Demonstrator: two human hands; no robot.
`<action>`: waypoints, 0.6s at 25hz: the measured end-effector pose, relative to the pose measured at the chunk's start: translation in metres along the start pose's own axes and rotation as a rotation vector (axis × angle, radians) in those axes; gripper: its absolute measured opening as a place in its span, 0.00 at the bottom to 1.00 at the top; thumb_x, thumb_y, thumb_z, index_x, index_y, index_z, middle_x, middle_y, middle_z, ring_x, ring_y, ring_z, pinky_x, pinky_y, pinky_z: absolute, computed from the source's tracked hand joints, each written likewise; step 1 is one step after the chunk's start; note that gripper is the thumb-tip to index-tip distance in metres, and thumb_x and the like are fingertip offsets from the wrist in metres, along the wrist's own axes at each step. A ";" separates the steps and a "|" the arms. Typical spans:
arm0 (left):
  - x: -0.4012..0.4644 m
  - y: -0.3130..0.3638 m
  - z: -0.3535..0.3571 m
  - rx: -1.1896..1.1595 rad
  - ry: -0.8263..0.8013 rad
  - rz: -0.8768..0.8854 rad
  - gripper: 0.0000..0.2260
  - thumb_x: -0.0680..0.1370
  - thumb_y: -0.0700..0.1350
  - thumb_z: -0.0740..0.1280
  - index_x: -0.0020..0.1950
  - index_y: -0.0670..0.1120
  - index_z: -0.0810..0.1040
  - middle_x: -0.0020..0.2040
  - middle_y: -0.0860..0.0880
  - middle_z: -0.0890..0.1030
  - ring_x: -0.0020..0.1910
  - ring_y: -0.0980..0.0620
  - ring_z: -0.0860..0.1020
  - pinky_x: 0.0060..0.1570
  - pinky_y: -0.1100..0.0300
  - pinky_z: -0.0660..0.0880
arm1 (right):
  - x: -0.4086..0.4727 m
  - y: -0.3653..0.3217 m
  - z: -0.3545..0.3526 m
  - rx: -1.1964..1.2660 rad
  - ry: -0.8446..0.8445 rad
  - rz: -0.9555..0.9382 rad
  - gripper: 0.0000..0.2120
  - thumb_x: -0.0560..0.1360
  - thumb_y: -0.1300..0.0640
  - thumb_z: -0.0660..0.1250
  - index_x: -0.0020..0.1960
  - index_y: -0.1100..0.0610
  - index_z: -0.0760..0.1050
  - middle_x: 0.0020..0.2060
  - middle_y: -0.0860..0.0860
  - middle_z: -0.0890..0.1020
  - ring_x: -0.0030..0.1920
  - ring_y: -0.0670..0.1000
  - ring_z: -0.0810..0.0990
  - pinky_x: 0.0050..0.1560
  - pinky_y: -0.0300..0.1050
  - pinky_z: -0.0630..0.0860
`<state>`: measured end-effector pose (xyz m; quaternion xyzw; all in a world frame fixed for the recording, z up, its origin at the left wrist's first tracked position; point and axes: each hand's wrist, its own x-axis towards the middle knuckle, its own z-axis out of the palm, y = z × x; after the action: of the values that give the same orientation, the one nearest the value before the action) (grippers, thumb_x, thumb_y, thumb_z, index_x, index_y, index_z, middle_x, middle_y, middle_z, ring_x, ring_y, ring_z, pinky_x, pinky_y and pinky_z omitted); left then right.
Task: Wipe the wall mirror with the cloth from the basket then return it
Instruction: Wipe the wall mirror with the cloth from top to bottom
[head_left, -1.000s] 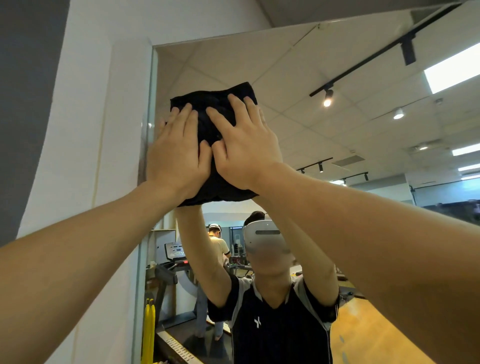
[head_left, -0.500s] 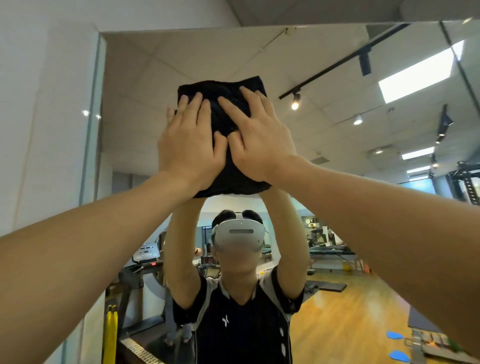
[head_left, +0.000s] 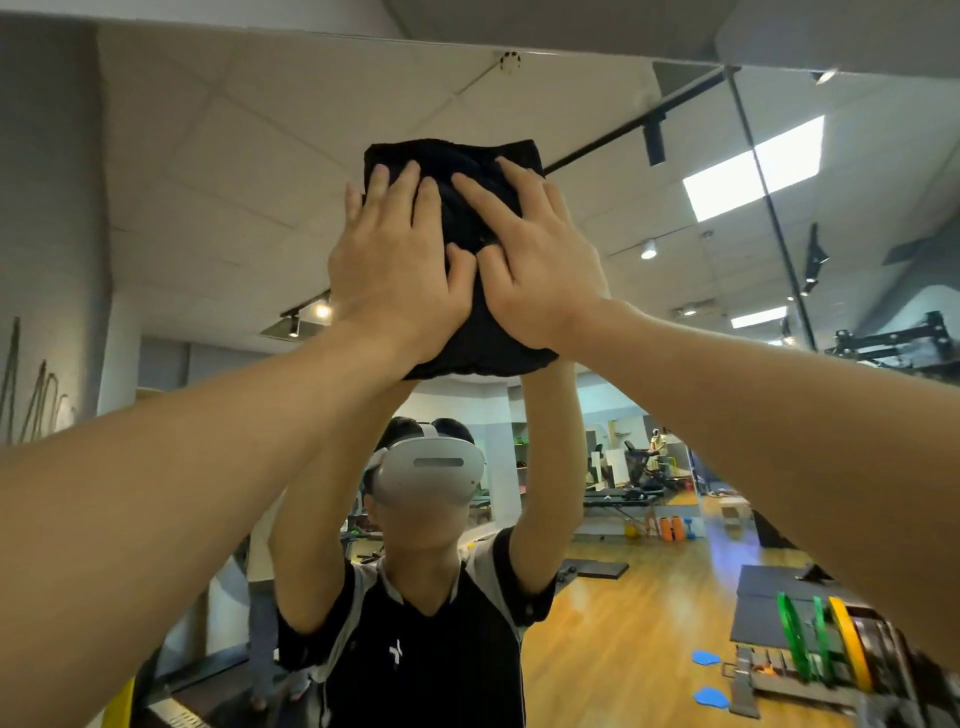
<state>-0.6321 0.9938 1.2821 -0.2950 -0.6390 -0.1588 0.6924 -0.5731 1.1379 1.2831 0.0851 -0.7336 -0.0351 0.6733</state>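
A folded black cloth (head_left: 457, 161) lies flat against the wall mirror (head_left: 218, 197), high up near its top edge. My left hand (head_left: 395, 265) and my right hand (head_left: 535, 260) press on it side by side, fingers spread upward, thumbs touching in the middle. Both arms are stretched out and up. The mirror fills most of the view and reflects a person in a headset with raised arms. The basket is not in view.
A vertical seam (head_left: 763, 176) between mirror panels runs down at the right. The mirror's top edge meets the ceiling (head_left: 571, 31). In the reflection are a wooden gym floor, mats, treadmills and coloured bands at the lower right.
Both hands have slid the cloth to the right along the mirror, away from its left edge and the white wall. The mirror's left frame has left the view.
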 end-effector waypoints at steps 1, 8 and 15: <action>0.004 0.015 0.005 -0.001 0.000 0.001 0.31 0.78 0.52 0.50 0.79 0.39 0.65 0.80 0.39 0.64 0.81 0.38 0.59 0.81 0.42 0.52 | -0.003 0.015 -0.006 0.000 0.000 0.007 0.31 0.79 0.46 0.51 0.83 0.45 0.59 0.82 0.54 0.58 0.82 0.57 0.54 0.75 0.61 0.68; 0.028 0.116 0.040 -0.027 0.004 0.008 0.31 0.79 0.52 0.52 0.79 0.39 0.65 0.80 0.39 0.65 0.81 0.38 0.59 0.81 0.42 0.52 | -0.020 0.112 -0.050 0.013 0.015 0.030 0.37 0.74 0.41 0.44 0.82 0.44 0.61 0.82 0.54 0.59 0.81 0.55 0.56 0.74 0.59 0.69; 0.049 0.196 0.068 -0.047 0.012 0.017 0.31 0.79 0.53 0.51 0.79 0.40 0.64 0.80 0.39 0.64 0.81 0.38 0.58 0.82 0.42 0.51 | -0.035 0.192 -0.083 0.028 0.038 0.042 0.33 0.76 0.44 0.48 0.82 0.44 0.61 0.81 0.53 0.60 0.81 0.53 0.56 0.73 0.55 0.67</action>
<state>-0.5627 1.1950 1.2902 -0.3156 -0.6283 -0.1699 0.6905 -0.5031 1.3378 1.2883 0.0796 -0.7227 -0.0090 0.6865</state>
